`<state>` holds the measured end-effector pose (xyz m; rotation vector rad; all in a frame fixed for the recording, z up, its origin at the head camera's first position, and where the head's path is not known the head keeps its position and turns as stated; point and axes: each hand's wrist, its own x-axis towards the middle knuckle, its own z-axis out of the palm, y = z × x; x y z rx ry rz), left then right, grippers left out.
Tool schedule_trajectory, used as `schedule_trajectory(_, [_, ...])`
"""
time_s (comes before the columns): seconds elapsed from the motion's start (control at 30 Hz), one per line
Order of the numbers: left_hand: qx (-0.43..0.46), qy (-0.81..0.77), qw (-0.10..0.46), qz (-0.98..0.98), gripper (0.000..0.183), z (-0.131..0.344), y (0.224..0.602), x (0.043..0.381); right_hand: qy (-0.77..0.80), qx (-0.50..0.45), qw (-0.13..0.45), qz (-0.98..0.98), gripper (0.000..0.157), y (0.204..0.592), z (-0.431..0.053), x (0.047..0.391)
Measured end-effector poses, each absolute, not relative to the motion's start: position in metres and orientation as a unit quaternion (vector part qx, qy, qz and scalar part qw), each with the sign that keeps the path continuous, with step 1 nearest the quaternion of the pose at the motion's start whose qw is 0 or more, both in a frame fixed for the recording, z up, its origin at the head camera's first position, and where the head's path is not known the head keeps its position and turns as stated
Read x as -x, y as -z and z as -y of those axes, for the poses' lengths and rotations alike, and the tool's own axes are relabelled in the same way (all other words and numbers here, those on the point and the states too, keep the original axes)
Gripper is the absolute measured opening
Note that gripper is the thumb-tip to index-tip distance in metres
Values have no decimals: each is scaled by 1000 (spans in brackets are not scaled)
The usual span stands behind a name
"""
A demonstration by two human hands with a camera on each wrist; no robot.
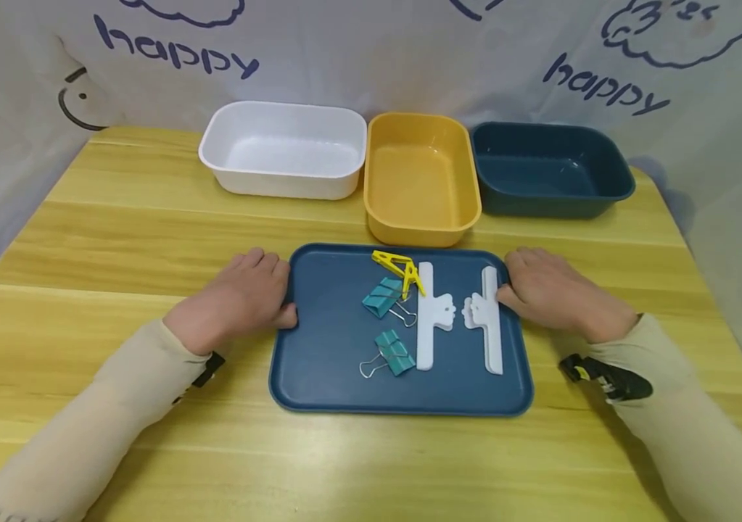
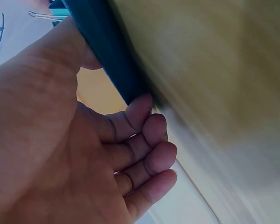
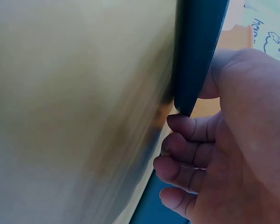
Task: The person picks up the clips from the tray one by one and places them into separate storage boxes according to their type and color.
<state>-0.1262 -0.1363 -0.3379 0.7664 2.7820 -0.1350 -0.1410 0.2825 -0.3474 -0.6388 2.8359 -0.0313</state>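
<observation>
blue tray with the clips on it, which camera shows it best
The head view: it shows the blue tray nearly whole from above, only short bits of rim covered by the left hand and right hand. Each wrist view shows only a strip of its edge, cut off by the frame.

Blue tray (image 1: pixel 325 362): on wooden table (image 1: pixel 149 239); bears two teal binder clips (image 1: pixel 381 297), two white clips (image 1: pixel 426 319), yellow pegs (image 1: pixel 386 257).
Left hand (image 1: pixel 236 297): grips left edge, thumb over rim.
Right hand (image 1: pixel 553 290): grips right edge, likewise.
Row beyond: white bin (image 1: pixel 286 185), yellow bin (image 1: pixel 419 236), dark blue bin (image 1: pixel 547 205).
</observation>
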Motion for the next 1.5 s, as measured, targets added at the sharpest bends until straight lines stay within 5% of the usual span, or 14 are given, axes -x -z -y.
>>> schedule_trajectory(1.07, [-263,34,168,-949,55,150,335,145,37,187,152,-970,35,349,-270,145])
schedule_trajectory(1.5, [-254,13,87,-963,35,150,324,162,54,181,161,-969,35,348,-271,146])
